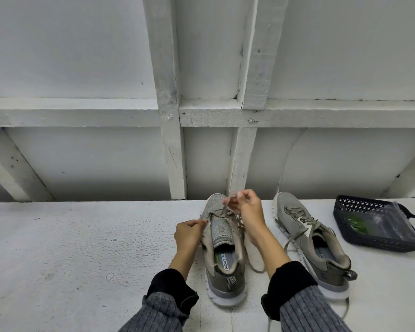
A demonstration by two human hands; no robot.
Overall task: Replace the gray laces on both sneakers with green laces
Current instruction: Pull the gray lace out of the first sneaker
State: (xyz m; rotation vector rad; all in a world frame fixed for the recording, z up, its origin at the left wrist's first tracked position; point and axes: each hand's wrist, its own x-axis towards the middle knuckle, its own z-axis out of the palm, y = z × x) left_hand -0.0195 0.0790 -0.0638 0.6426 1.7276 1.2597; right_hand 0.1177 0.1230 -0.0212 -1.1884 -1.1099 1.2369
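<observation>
Soft, limp flat gray lace (228,213), light, half unthreaded on nearer gray mesh sneaker (223,248) on white table (82,248). Pinched by left hand (189,233) and right hand (247,212); best gripped near eyelets.

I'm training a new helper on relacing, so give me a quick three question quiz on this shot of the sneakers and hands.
1. True or false: the grey mesh sneaker on the right has already had its grey lace removed.
2. Multiple choice: where is the clear plastic bag with something green inside? A) on the left sneaker B) in the dark blue perforated plastic basket C) in the left hand
3. Fill in: the right hand pinches the grey ____ above the grey mesh sneaker on the left.

Key
1. False, it is still laced, only loosened.
2. B
3. lace
</observation>
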